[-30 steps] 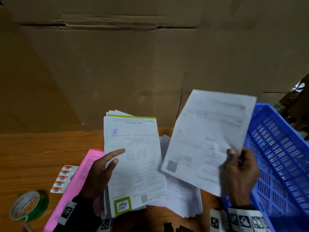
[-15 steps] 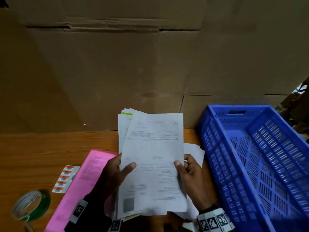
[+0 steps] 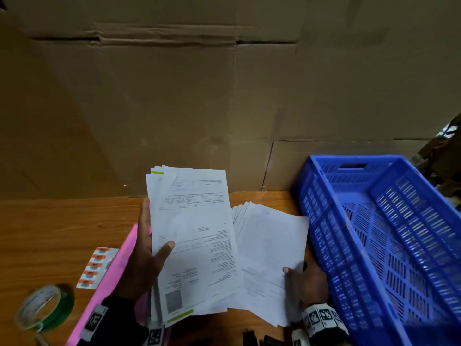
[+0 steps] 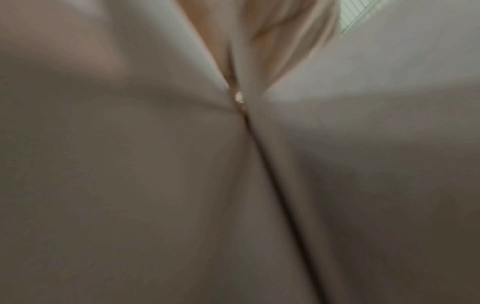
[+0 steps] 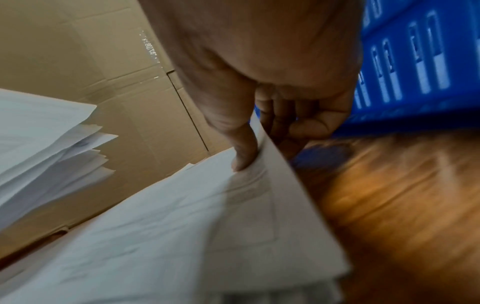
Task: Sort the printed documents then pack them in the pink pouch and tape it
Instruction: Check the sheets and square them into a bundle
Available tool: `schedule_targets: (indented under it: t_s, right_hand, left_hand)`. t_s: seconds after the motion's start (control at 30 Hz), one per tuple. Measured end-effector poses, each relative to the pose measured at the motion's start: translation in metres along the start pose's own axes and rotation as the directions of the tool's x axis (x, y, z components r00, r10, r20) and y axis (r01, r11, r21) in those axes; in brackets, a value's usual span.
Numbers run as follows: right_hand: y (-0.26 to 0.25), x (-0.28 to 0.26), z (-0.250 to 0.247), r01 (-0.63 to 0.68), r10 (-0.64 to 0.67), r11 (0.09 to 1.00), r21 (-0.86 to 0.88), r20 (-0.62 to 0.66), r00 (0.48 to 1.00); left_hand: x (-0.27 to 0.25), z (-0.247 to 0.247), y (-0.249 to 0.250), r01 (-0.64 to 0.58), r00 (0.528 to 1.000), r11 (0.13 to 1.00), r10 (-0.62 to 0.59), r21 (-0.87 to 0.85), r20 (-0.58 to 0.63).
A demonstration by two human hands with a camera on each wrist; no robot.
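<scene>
A wooden table [image 3: 62,226] with visible grain stands against a wall of creased brown cardboard [image 3: 199,101]. Left hand [image 3: 146,260]: grips an upright sheaf of printed papers [image 3: 192,236], thumb across the front sheet, fingers behind; thin white sheets, unevenly fanned, one edged in lime green. Right hand [image 3: 308,280]: pinches the corner of the top sheet [image 3: 269,250] of a loose pile on the table, thumb above, curled fingers beneath. Half a second earlier both hands held the sheaf; the right hand has since dropped to the pile, just beside the blue slotted plastic crate [image 3: 389,240]. The flat, smooth pink pouch [image 3: 112,278] lies under the left forearm, beside a strip of orange labels [image 3: 96,267] and a roll of clear tape on a green core [image 3: 46,308]. The left wrist view is blurred paper.
</scene>
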State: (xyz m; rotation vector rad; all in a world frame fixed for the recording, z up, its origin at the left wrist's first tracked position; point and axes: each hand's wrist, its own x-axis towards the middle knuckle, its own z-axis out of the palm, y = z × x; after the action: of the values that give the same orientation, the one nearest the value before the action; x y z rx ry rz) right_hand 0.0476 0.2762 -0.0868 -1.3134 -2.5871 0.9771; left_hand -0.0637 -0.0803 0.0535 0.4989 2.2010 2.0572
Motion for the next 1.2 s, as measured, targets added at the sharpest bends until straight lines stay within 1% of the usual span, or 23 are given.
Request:
schedule_targets:
  t_s: [0.07,0.13,0.2,0.23,0.3,0.33,0.4,0.47,0.5,0.57,0.6,0.63,0.67,0.7,0.73,0.77,0.83,0.9,1.0,1.07,1.1,1.13,1.2]
  right_hand:
    - [0.004,0.005,-0.004,-0.008,0.008,1.0,-0.019,-0.032,0.999]
    - [0.007,0.003,-0.009,0.001,-0.001,1.0,0.002,-0.042,0.999]
    - [0.007,-0.002,-0.017,0.084,-0.082,0.996,0.041,-0.061,0.995]
    - [0.007,-0.004,-0.021,0.137,-0.131,0.988,0.066,-0.098,0.987]
    - [-0.006,-0.012,-0.037,0.246,-0.226,0.967,0.072,-0.215,0.95]
    - [-0.014,-0.015,-0.046,0.265,-0.233,0.959,0.097,-0.26,0.937]
    - [-0.031,-0.02,-0.067,0.285,-0.205,0.934,0.217,-0.329,0.922]
    - [-0.048,-0.025,-0.091,0.341,-0.195,0.881,0.329,-0.404,0.894]
    - [-0.057,-0.029,-0.104,0.374,-0.197,0.841,0.392,-0.422,0.885]
    - [-0.073,-0.034,-0.123,0.408,-0.213,0.732,0.546,-0.386,0.898]
    - [-0.082,-0.036,-0.128,0.393,-0.218,0.668,0.632,-0.339,0.915]
    - [-0.087,-0.035,-0.127,0.357,-0.227,0.596,0.72,-0.275,0.934]
    - [-0.091,-0.034,-0.124,0.29,-0.223,0.526,0.799,-0.199,0.954]
    - [-0.094,-0.034,-0.117,0.233,-0.233,0.485,0.843,-0.132,0.964]
    - [-0.097,-0.036,-0.109,0.194,-0.255,0.466,0.863,-0.079,0.964]
    - [-0.098,-0.039,-0.1,0.179,-0.287,0.476,0.861,-0.04,0.957]
    - [-0.101,-0.047,-0.08,0.167,-0.36,0.53,0.831,0.042,0.932]
    - [-0.106,-0.059,-0.065,0.158,-0.407,0.58,0.799,0.117,0.906]
    - [-0.111,-0.068,-0.048,0.124,-0.4,0.614,0.78,0.171,0.9]
    - [-0.111,-0.069,-0.039,0.127,-0.411,0.643,0.755,0.2,0.89]
    - [-0.108,-0.067,-0.035,0.132,-0.404,0.659,0.741,0.2,0.892]
    - [-0.104,-0.064,-0.032,0.133,-0.38,0.666,0.734,0.181,0.907]
    - [-0.089,-0.054,-0.029,0.112,-0.269,0.721,0.684,0.127,0.955]
  left_hand:
    - [0.0,-0.001,-0.002,-0.012,1.0,0.999,0.012,0.04,-0.002]
    - [0.0,-0.003,-0.005,-0.021,1.0,0.989,0.018,0.145,0.02]
    - [0.0,-0.003,-0.007,-0.033,0.997,0.959,0.013,0.281,0.072]
    - [-0.001,-0.003,-0.008,-0.026,0.996,0.949,-0.001,0.313,0.086]
    - [-0.002,-0.001,-0.007,0.009,0.995,0.949,-0.038,0.314,0.089]
    - [-0.002,0.0,-0.006,0.027,0.994,0.954,-0.057,0.299,0.092]
    - [-0.001,0.0,-0.007,0.062,0.992,0.963,-0.089,0.262,0.093]
    - [0.0,0.001,-0.008,0.087,0.989,0.969,-0.111,0.231,0.095]
    - [0.0,0.001,-0.009,0.088,0.989,0.971,-0.113,0.224,0.098]
    - [0.002,0.003,-0.01,0.073,0.989,0.969,-0.1,0.236,0.104]
    - [0.003,0.005,-0.01,0.067,0.989,0.967,-0.096,0.247,0.108]
    - [0.003,0.007,-0.009,0.064,0.989,0.966,-0.095,0.252,0.115]
    - [0.004,0.01,-0.007,0.065,0.988,0.965,-0.097,0.253,0.118]
    - [0.004,0.014,-0.004,0.064,0.987,0.968,-0.097,0.242,0.125]
    - [0.004,0.017,-0.001,0.065,0.987,0.972,-0.096,0.224,0.128]
    - [0.003,0.022,0.004,0.059,0.986,0.98,-0.087,0.191,0.14]
    - [0.001,0.028,0.013,0.046,0.987,0.991,-0.065,0.122,0.15]
    - [0.001,0.034,0.021,0.082,0.987,0.992,-0.094,0.092,0.133]
    - [0.0,0.038,0.018,0.105,0.987,0.979,-0.125,0.173,0.105]
    - [-0.001,0.034,0.01,0.106,0.99,0.974,-0.122,0.202,0.067]
    - [-0.002,0.032,0.007,0.115,0.991,0.975,-0.126,0.189,0.046]
    - [-0.002,0.028,0.004,0.127,0.991,0.976,-0.132,0.178,0.018]
    - [-0.003,0.021,0.0,0.14,0.99,0.976,-0.14,0.165,-0.014]
